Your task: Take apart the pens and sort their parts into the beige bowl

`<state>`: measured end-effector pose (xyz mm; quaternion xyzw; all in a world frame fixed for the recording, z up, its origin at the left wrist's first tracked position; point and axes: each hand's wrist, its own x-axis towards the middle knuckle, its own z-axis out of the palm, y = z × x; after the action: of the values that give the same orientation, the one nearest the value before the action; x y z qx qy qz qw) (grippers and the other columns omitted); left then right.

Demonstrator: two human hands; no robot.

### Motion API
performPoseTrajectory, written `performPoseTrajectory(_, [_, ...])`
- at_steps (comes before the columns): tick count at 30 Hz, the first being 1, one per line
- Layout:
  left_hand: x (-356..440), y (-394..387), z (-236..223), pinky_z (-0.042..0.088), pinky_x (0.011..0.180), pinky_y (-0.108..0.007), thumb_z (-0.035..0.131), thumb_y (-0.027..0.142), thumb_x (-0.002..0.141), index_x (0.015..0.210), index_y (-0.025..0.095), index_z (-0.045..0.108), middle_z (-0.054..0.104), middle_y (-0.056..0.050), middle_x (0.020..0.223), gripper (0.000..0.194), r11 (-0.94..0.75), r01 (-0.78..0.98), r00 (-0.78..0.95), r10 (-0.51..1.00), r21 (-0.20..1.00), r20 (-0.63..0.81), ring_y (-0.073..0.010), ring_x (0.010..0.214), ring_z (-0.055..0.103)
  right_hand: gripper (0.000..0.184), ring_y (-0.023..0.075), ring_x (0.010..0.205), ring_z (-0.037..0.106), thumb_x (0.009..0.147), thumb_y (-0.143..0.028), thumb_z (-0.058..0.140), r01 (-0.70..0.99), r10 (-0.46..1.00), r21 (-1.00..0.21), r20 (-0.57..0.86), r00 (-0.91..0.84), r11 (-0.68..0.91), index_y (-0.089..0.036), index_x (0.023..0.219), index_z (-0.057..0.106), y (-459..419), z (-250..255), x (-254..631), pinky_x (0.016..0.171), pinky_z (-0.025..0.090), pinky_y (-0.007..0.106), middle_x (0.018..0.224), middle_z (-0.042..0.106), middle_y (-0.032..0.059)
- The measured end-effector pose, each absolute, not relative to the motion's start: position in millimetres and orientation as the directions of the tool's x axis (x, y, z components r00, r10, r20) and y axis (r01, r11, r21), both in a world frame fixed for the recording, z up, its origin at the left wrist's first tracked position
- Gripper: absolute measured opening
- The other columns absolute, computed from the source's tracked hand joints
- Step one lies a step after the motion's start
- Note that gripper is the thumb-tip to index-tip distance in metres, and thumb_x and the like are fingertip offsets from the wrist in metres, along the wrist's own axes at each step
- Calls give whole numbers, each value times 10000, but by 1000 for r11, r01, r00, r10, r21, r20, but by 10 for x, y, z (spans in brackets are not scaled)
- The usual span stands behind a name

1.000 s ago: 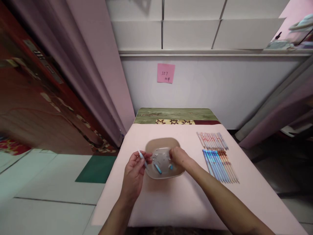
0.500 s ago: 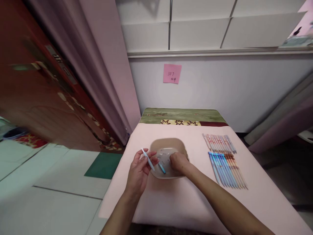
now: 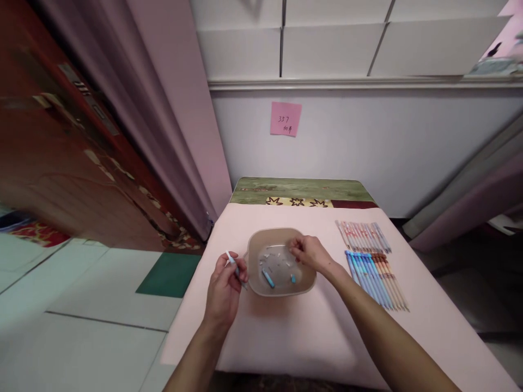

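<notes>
My left hand (image 3: 224, 291), left of a beige plastic basin (image 3: 259, 243), is closed around a slim light-blue pen (image 3: 232, 260) with a white upper end. My right hand (image 3: 310, 253) hangs over the basin's right rim with thumb and fingers pinched together. Whatever may be between those fingertips is too small to make out. Inside the basin lie a blue pen part (image 3: 268, 278), a small bright-blue cap-like piece (image 3: 293, 278) and several tiny pale bits (image 3: 267, 256).
Two rows of pens lie on the table's right: a pinkish-white upper row (image 3: 363, 236) and a blue-and-brown lower row (image 3: 376, 283). A pink cloth (image 3: 278, 337) covers most of the table (image 3: 302, 188). Behind stands a wall with a pink note (image 3: 285, 119); a door (image 3: 49, 163) is at left.
My right hand has risen from the basin's floor to its right rim. My left hand has drawn left, away from the basin, still with the pen. The small bright-blue piece now shows.
</notes>
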<state>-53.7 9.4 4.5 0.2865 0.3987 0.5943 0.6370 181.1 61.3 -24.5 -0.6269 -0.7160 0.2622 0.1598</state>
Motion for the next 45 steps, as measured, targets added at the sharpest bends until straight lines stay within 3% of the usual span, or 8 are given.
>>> performPoseTrajectory(7, [-505,59,-25,181,381,-178,710,342,709,774,192,503,315,124,457,264,206,-330,-56,970,921,-236,-34,375,223,216,165,765,666,727,-127,527,852,953,-507,-172,-249,131,-163,838,708,504,-350,1339,662,441,203,806,737,64])
performPoseTrajectory(14, [-491,18,-56,181,350,-174,729,420,664,760,181,536,312,129,393,322,256,-284,-66,956,924,-285,-37,340,223,268,310,848,670,667,-191,632,902,942,-403,-214,-257,154,-55,879,724,472,-450,914,706,479,313,902,709,228])
performPoseTrajectory(19, [-475,32,-66,164,355,-167,731,435,659,776,175,552,360,118,394,337,267,-303,-57,953,915,-297,-32,343,238,156,208,738,670,729,-213,597,861,958,-487,-147,-247,147,-130,800,709,505,-339,1062,645,479,248,795,726,112])
performPoseTrajectory(21, [-445,49,-77,159,356,-163,745,423,645,784,172,563,406,106,425,339,272,-329,-57,950,904,-306,-23,349,255,203,148,658,647,816,-303,544,731,970,-670,-67,-235,131,-159,837,685,466,-248,1144,589,475,212,748,711,48])
performPoseTrajectory(24, [-352,70,-82,158,352,-166,746,402,653,822,159,599,505,75,523,331,263,-366,-21,957,893,-290,-1,346,255,278,109,524,577,813,-419,579,259,990,-962,52,-128,84,-157,864,655,340,-127,1186,485,454,197,647,653,0])
performPoseTrajectory(27, [-242,75,-61,169,352,-178,722,401,690,846,151,619,574,44,605,312,256,-385,35,964,887,-263,9,339,242,288,105,501,548,752,-438,663,-31,996,-996,87,-23,87,-164,843,662,206,-75,1146,456,443,201,606,616,-15])
performPoseTrajectory(40, [-207,48,4,174,358,-177,804,329,589,842,160,602,568,58,586,365,282,-363,-2,953,888,-304,0,350,264,376,119,655,597,757,-438,674,-331,999,-943,-28,21,-19,-179,1026,627,110,-3,1246,598,501,237,815,644,26])
performPoseTrajectory(45, [-177,39,4,186,358,-174,800,311,589,813,147,598,497,84,510,343,285,-348,3,953,893,-303,-6,352,269,362,90,527,539,741,-424,698,-255,999,-967,13,44,24,-163,985,640,171,53,1355,471,437,198,678,611,-6])
